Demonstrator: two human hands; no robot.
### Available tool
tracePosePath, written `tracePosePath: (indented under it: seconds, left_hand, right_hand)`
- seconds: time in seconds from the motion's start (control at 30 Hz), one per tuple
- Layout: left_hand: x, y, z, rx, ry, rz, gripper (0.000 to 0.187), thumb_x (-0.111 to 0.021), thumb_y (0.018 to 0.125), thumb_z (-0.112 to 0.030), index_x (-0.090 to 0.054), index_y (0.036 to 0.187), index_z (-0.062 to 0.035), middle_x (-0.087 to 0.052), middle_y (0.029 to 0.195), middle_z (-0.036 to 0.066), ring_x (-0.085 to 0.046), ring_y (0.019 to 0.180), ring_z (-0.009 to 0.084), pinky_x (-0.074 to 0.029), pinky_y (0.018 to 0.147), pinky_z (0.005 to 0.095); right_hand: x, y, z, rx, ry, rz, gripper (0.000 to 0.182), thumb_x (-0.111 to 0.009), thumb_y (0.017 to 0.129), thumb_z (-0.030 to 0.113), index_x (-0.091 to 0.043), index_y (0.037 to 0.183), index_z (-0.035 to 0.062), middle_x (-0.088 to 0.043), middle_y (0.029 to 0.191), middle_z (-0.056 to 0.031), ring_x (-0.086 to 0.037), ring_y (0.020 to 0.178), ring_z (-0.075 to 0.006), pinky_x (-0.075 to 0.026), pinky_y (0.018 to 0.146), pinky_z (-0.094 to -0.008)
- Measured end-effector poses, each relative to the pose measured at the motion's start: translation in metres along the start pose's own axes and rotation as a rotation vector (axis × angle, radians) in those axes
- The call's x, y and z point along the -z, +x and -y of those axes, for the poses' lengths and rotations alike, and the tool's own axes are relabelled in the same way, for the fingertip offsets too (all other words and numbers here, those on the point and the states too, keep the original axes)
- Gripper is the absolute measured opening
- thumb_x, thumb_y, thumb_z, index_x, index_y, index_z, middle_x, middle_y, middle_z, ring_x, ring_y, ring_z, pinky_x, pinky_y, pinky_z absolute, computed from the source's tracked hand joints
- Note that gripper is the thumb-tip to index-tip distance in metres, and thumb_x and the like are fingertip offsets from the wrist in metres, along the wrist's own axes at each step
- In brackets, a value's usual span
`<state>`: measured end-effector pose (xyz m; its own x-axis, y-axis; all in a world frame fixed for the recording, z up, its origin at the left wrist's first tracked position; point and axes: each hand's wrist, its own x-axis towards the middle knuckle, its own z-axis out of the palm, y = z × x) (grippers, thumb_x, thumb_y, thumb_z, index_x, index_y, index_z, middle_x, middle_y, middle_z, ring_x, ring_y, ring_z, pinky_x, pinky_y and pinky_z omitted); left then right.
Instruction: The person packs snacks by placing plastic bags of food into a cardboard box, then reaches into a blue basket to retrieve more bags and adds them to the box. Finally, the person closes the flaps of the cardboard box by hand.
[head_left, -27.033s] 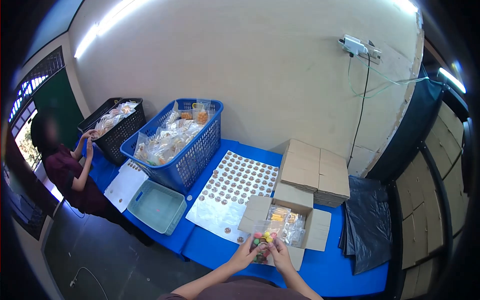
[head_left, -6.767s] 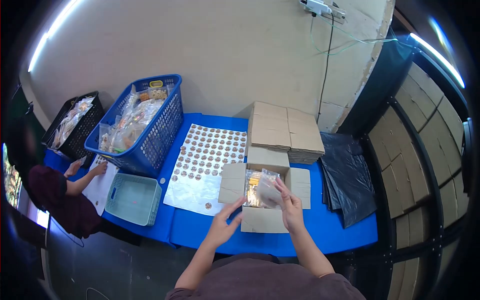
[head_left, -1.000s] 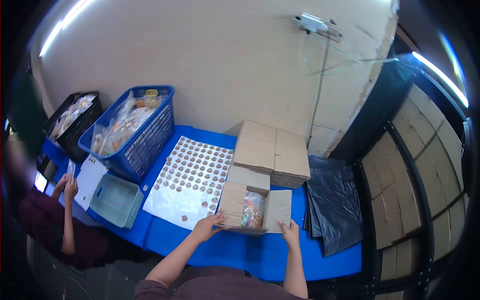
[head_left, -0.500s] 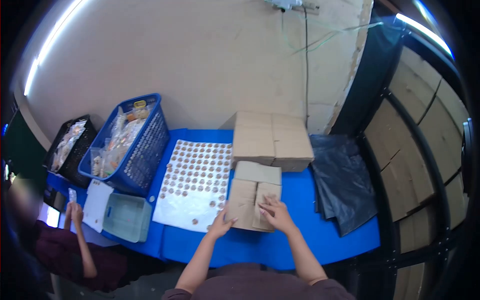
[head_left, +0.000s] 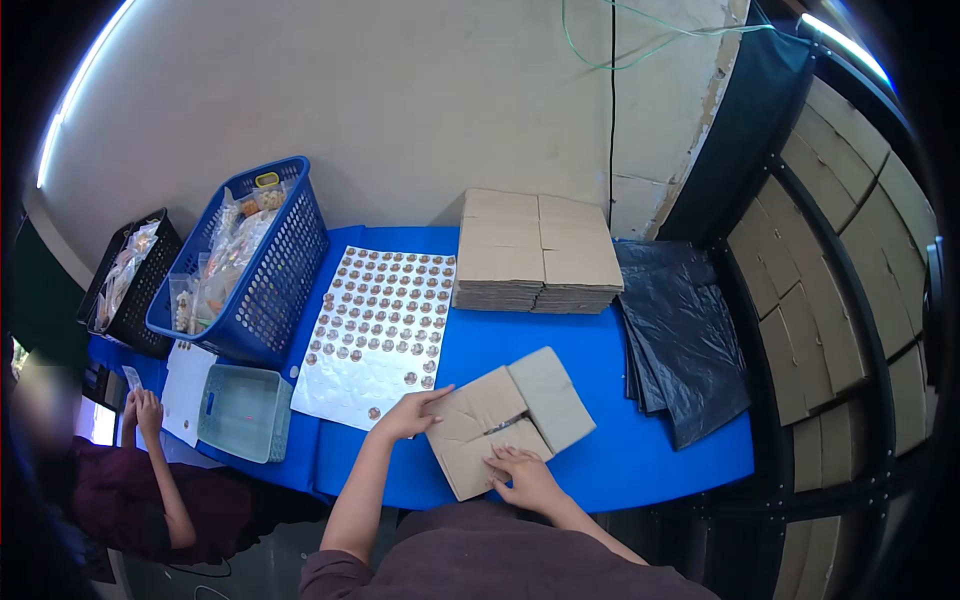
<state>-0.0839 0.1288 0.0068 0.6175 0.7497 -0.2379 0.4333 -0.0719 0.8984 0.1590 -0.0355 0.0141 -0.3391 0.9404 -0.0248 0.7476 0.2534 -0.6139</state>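
Observation:
A small cardboard box [head_left: 472, 408] sits turned at an angle on the blue-covered table in front of me. One flap [head_left: 552, 398] sticks out on its right side, and a narrow dark gap shows between the top flaps. My left hand [head_left: 408, 413] grips the box at its left edge, fingers along the upper corner. On the near top flap lies my right hand [head_left: 527, 480], its fingers spread and pressing down. Behind the box is a white sheet [head_left: 345, 385] with rows of round stickers, some places on it bare.
Flattened cartons [head_left: 535, 250] are stacked at the back, with black plastic bags [head_left: 685, 340] to their right. A blue basket [head_left: 290, 270] of packets, a black basket [head_left: 150, 310] and a pale tray [head_left: 245, 415] stand left. A co-worker's hands [head_left: 143, 408] hold a small packet.
The box has been turned clockwise and drawn nearer to me, away from the carton stack. My left hand moved to its left corner; my right hand shifted down onto the near flap.

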Motion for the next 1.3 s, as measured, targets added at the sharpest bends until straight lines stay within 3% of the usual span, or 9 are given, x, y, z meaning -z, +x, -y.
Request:
tracePosePath:
  seconds: [0.2, 0.37, 0.5, 0.57, 0.6, 0.67, 0.87, 1.03, 1.3]
  left_hand:
    - [-0.058, 0.026, -0.020, -0.129, 0.455, 0.197, 0.071, -0.066, 0.080, -0.029, -0.035, 0.143, -0.0202, -0.027, 0.150, 0.012, -0.027, 0.137, 0.0345, -0.018, 0.107, 0.0604]
    - [-0.124, 0.023, -0.053, -0.177, 0.781, 0.017, 0.095, -0.066, 0.072, -0.057, -0.021, 0.148, -0.0232, -0.005, 0.153, 0.022, -0.002, 0.141, 0.0409, 0.003, 0.104, 0.0678]
    - [-0.143, 0.034, -0.049, -0.274, 0.782, -0.064, 0.087, -0.062, 0.076, -0.056, -0.024, 0.147, -0.0204, -0.008, 0.153, 0.016, -0.004, 0.141, 0.0394, -0.004, 0.105, 0.0679]
    - [-0.140, 0.042, -0.054, -0.329, 0.797, -0.021, 0.082, -0.062, 0.079, -0.051, -0.026, 0.146, -0.0195, -0.011, 0.153, 0.015, -0.006, 0.141, 0.0391, -0.006, 0.105, 0.0677]
    - [-0.139, 0.046, -0.056, -0.388, 0.815, 0.024, 0.077, -0.061, 0.081, -0.047, -0.028, 0.145, -0.0186, -0.014, 0.153, 0.013, -0.008, 0.141, 0.0388, -0.007, 0.106, 0.0674]
    - [-0.143, 0.052, -0.051, -0.426, 0.797, 0.027, 0.072, -0.061, 0.083, -0.040, -0.030, 0.144, -0.0174, -0.018, 0.152, 0.013, -0.012, 0.140, 0.0366, -0.008, 0.107, 0.0649]
    - [-0.143, 0.056, -0.030, -0.493, 0.503, -0.115, 0.051, -0.055, 0.089, -0.017, -0.040, 0.137, -0.0124, -0.043, 0.138, 0.015, -0.037, 0.131, 0.0276, -0.020, 0.110, 0.0545]
    - [-0.138, 0.057, -0.045, -0.465, 0.327, -0.287, 0.037, -0.048, 0.092, -0.011, -0.049, 0.129, -0.0066, -0.058, 0.122, 0.012, -0.060, 0.104, 0.0297, -0.034, 0.104, 0.0520]
    - [-0.119, 0.056, -0.073, -0.105, 0.078, -0.372, 0.035, -0.040, 0.098, -0.022, -0.054, 0.121, -0.0006, -0.063, 0.086, 0.025, -0.061, 0.079, 0.0410, -0.048, 0.077, 0.0445]
  right_hand:
    - [0.026, -0.007, -0.005, -0.141, 0.181, 0.156, 0.021, -0.058, 0.082, 0.019, -0.065, 0.092, 0.0024, -0.066, 0.077, -0.0157, -0.065, 0.070, -0.0280, -0.050, 0.063, -0.0386]
    - [0.046, -0.012, -0.023, -0.272, 0.419, -0.096, 0.021, -0.058, 0.081, 0.017, -0.064, 0.095, 0.0011, -0.066, 0.080, -0.0154, -0.064, 0.074, -0.0282, -0.049, 0.069, -0.0353]
    - [0.066, -0.023, -0.072, -0.123, -0.443, -0.621, 0.038, -0.063, 0.079, 0.026, -0.060, 0.108, 0.0018, -0.067, 0.091, -0.0181, -0.064, 0.078, -0.0343, -0.050, 0.072, -0.0352]
    - [0.077, -0.030, -0.089, -0.386, -0.873, -0.709, 0.050, -0.066, 0.079, 0.034, -0.058, 0.118, 0.0026, -0.066, 0.097, -0.0202, -0.065, 0.083, -0.0340, -0.050, 0.073, -0.0353]
    - [0.079, -0.034, -0.099, -0.392, -0.878, -0.708, 0.050, -0.066, 0.079, 0.034, -0.058, 0.118, 0.0026, -0.066, 0.097, -0.0202, -0.065, 0.083, -0.0340, -0.050, 0.073, -0.0353]
    - [0.082, -0.042, -0.115, -0.903, 0.282, -0.252, 0.049, -0.067, 0.081, 0.029, -0.057, 0.118, -0.0009, -0.063, 0.107, -0.0223, -0.064, 0.094, -0.0260, -0.049, 0.076, -0.0325]
    - [0.118, -0.033, -0.081, -0.702, 0.589, 0.051, 0.072, -0.069, 0.080, 0.028, -0.036, 0.137, -0.0015, -0.064, 0.106, -0.0240, -0.063, 0.099, -0.0331, -0.049, 0.085, -0.0355]
    - [0.079, -0.003, -0.023, -0.176, 0.283, -0.289, 0.054, -0.045, 0.086, -0.003, -0.032, 0.138, -0.0032, -0.046, 0.133, -0.0252, -0.043, 0.127, -0.0341, -0.034, 0.106, -0.0373]
    - [0.052, -0.012, -0.005, -0.181, 0.029, -0.065, 0.060, -0.040, 0.078, -0.009, -0.032, 0.137, -0.0059, -0.034, 0.141, -0.0265, -0.034, 0.132, -0.0379, -0.032, 0.107, -0.0401]
